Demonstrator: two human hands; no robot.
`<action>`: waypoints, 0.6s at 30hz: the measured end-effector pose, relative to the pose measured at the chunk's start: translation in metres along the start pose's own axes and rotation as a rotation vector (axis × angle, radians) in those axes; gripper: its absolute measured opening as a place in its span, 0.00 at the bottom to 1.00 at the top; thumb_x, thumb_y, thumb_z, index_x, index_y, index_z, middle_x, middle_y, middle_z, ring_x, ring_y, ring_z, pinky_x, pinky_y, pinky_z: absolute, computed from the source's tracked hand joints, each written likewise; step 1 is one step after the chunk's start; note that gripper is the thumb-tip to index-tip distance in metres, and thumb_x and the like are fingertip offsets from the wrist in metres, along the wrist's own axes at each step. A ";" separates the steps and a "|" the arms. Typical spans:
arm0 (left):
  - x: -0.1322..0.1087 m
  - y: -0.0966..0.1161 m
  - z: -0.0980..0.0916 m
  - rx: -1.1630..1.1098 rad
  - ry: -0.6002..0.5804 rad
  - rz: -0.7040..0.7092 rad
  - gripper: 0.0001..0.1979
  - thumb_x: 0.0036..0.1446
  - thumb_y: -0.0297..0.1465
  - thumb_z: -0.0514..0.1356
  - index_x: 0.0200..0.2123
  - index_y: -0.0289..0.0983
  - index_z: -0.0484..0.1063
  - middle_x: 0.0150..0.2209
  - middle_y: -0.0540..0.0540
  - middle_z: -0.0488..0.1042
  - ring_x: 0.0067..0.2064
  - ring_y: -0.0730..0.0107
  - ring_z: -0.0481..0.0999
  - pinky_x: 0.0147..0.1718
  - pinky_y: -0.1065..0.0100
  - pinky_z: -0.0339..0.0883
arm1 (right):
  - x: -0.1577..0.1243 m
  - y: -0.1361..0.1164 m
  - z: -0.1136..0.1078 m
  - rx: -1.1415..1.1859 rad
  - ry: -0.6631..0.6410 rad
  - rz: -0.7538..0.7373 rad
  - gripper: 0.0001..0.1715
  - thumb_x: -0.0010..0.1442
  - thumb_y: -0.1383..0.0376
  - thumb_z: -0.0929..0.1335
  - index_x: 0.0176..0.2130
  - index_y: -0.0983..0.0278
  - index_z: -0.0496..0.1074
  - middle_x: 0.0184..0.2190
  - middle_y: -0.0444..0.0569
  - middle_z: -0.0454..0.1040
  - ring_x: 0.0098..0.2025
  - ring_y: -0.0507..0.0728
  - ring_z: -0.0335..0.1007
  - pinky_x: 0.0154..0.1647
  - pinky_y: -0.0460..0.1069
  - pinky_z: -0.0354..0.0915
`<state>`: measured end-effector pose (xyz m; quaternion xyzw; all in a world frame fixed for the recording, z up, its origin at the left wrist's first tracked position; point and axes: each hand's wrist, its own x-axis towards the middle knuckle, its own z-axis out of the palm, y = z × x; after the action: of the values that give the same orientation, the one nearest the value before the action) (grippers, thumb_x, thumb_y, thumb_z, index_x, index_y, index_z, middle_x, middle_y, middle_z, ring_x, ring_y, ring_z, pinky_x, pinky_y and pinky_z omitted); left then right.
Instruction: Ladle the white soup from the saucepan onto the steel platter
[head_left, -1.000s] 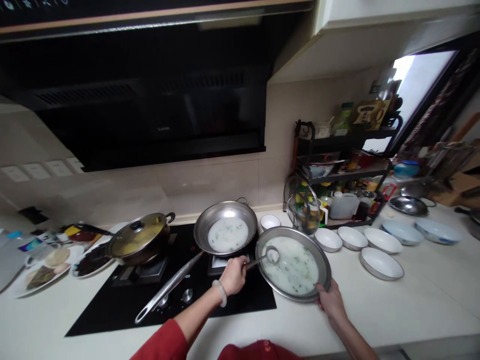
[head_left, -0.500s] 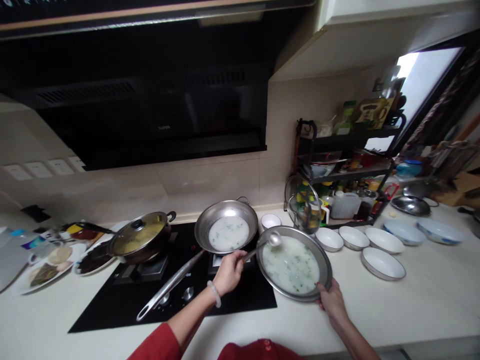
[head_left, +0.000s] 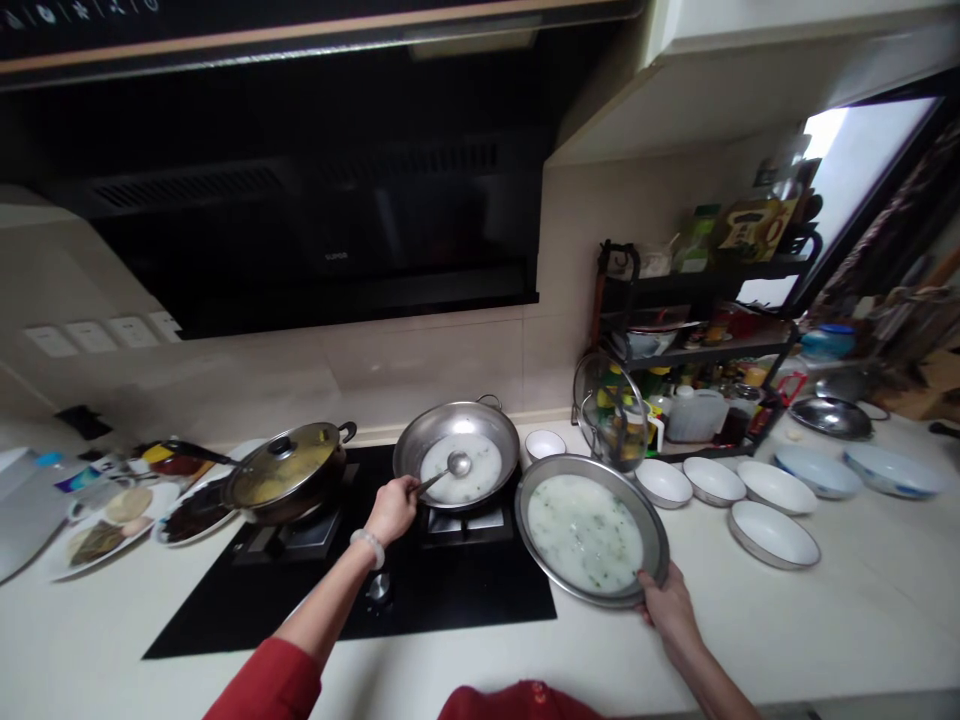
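My left hand [head_left: 391,510] is closed round the handle of a metal ladle [head_left: 458,464]. The ladle's bowl is over the white, herb-flecked soup in a steel wok [head_left: 409,440] on the right burner. My right hand [head_left: 667,603] grips the near right rim of a wide metal basin [head_left: 654,540], which holds more white soup with green bits. The basin is beside the wok, partly over the stove's right edge. The wok's long handle is mostly hidden by my left arm.
A lidded pan [head_left: 289,475] stands on the left burner, with food plates [head_left: 161,500] beyond it. Several white bowls [head_left: 774,533] sit right of the basin. Behind are a glass lid [head_left: 611,410] and a condiment rack [head_left: 697,350]. The range hood [head_left: 337,230] hangs above.
My left hand has moved left with the ladle, whose bowl went from the basin's left rim to over the wok. My right hand still holds the basin.
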<state>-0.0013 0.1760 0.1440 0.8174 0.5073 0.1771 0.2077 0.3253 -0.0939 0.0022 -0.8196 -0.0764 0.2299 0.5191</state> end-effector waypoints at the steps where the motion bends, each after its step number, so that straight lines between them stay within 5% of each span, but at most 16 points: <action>1: 0.000 -0.002 0.000 0.050 0.002 0.008 0.13 0.53 0.21 0.54 0.38 0.36 0.76 0.39 0.42 0.79 0.45 0.62 0.77 0.45 0.68 0.64 | 0.000 0.001 0.000 -0.001 -0.002 0.001 0.37 0.55 0.61 0.65 0.60 0.70 0.55 0.24 0.49 0.73 0.15 0.54 0.64 0.12 0.47 0.59; 9: 0.001 -0.001 0.017 -0.018 -0.025 0.013 0.10 0.52 0.20 0.56 0.34 0.35 0.76 0.35 0.42 0.79 0.39 0.65 0.77 0.39 0.71 0.64 | 0.001 0.001 0.000 -0.008 0.002 -0.001 0.36 0.55 0.61 0.64 0.60 0.70 0.55 0.29 0.52 0.75 0.15 0.53 0.65 0.12 0.47 0.60; 12: 0.003 -0.002 0.022 -0.225 -0.036 -0.140 0.06 0.52 0.22 0.59 0.32 0.33 0.75 0.26 0.47 0.75 0.29 0.72 0.74 0.28 0.74 0.62 | -0.001 -0.003 -0.001 -0.018 0.008 0.004 0.35 0.55 0.62 0.64 0.59 0.71 0.55 0.29 0.53 0.75 0.14 0.54 0.65 0.12 0.47 0.60; 18: 0.006 -0.004 0.018 -0.544 -0.106 -0.381 0.05 0.54 0.28 0.59 0.35 0.32 0.70 0.16 0.58 0.61 0.13 0.85 0.53 0.14 0.78 0.44 | -0.002 -0.003 -0.001 0.004 0.001 -0.006 0.37 0.54 0.61 0.64 0.60 0.70 0.54 0.26 0.51 0.74 0.14 0.54 0.64 0.12 0.47 0.59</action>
<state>0.0073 0.1805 0.1271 0.6307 0.5736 0.2213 0.4736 0.3243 -0.0942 0.0053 -0.8185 -0.0780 0.2281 0.5214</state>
